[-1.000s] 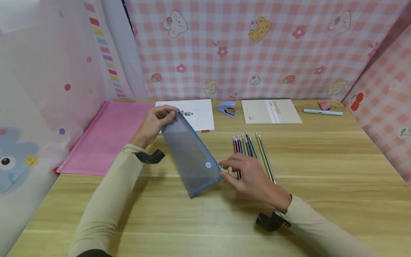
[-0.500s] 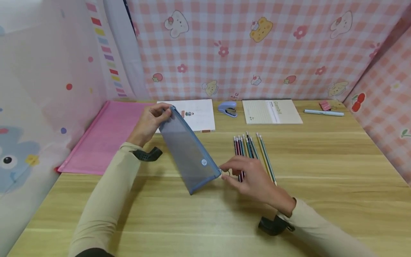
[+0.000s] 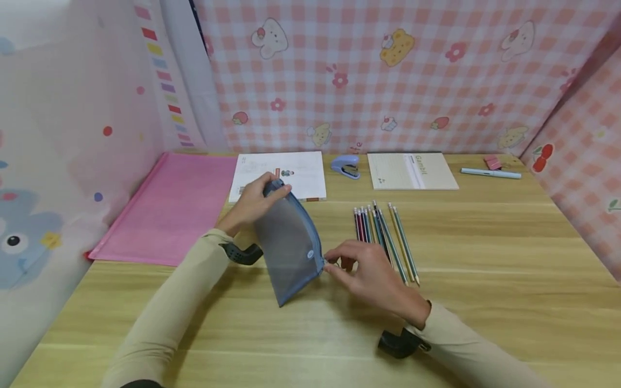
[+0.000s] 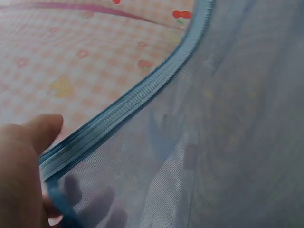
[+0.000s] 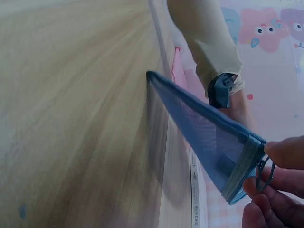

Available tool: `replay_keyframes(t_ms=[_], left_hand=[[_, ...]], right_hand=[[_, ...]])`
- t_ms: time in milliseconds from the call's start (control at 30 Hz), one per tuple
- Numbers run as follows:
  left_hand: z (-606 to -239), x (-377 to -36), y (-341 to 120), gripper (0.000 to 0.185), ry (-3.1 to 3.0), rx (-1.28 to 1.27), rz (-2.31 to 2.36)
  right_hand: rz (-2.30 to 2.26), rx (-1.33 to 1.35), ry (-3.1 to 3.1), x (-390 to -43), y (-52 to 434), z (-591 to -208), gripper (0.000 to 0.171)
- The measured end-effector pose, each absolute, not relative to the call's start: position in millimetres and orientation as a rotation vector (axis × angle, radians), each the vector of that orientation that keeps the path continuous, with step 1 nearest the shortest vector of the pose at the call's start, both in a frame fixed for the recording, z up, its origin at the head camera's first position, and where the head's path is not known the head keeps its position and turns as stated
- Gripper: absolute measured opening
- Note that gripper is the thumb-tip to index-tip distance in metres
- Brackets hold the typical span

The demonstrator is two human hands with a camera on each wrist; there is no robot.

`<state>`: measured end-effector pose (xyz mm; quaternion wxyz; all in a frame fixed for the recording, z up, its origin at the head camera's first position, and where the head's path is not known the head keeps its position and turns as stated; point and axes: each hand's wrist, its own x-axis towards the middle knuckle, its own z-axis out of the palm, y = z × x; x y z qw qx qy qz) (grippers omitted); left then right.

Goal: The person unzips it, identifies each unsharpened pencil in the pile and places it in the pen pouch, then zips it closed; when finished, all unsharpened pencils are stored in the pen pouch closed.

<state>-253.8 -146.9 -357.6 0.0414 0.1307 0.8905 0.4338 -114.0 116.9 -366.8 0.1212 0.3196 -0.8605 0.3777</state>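
Observation:
A blue-grey mesh zip pouch (image 3: 286,248) stands tilted over the wooden table, its zip edge (image 3: 306,221) bowed outward. My left hand (image 3: 254,202) grips the pouch's upper corner, thumb on the near side; the fingers show faintly through the mesh in the left wrist view. At the zip's lower end, my right hand (image 3: 375,275) pinches the corner by the zip pull, whose thin cord loop (image 5: 266,175) hangs among the fingers in the right wrist view. The zip looks closed along the top. Just behind the right hand lie several pencils (image 3: 400,242), partly hidden by it.
A pink folder (image 3: 170,210) lies at the left. Along the back stand a white book (image 3: 305,183), a purple stapler (image 3: 346,166), a notebook (image 3: 393,172), a light blue pen (image 3: 490,173) and a pink clip (image 3: 492,161). Patterned cloth walls enclose the table.
My left hand has come down and to the right with the pouch's upper corner, so the straight zip edge now bows. The right hand has shifted slightly left, still at the zip end.

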Motion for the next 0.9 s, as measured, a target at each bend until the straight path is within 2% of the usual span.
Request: replay_keyframes(t_ms=[133,300,500,700,767,900], left_hand=[[-361.0,-255.4,-140.5,0.041,2.732,0.336,1.264],[-363.8,-255.4,-135.9,0.028,2.625,0.348,1.339],[-359.2,-249.2,-130.2,0.039,2.614,0.409,1.377],[-351.9,-233.4,-126.7,0.018,3.096,0.324,1.119],[-349.5,-224.7,-123.1,0.014,3.208,0.401,0.982],[-345.9,-212.9,-116.0,0.020,3.286,0.621,0.761]], right_hand=[[1.104,0.891,-2.515,-112.5,117.2,-366.1,0.009],[1.006,0.897,-2.445,-112.7,117.4,-366.9,0.009],[0.917,0.902,-2.313,-116.2,117.4,-370.5,0.009],[0.797,0.975,-2.133,-121.2,115.4,-372.5,0.012],[0.738,0.991,-2.094,-122.8,114.9,-372.6,0.013],[0.671,0.998,-2.060,-123.8,113.1,-370.8,0.015]])
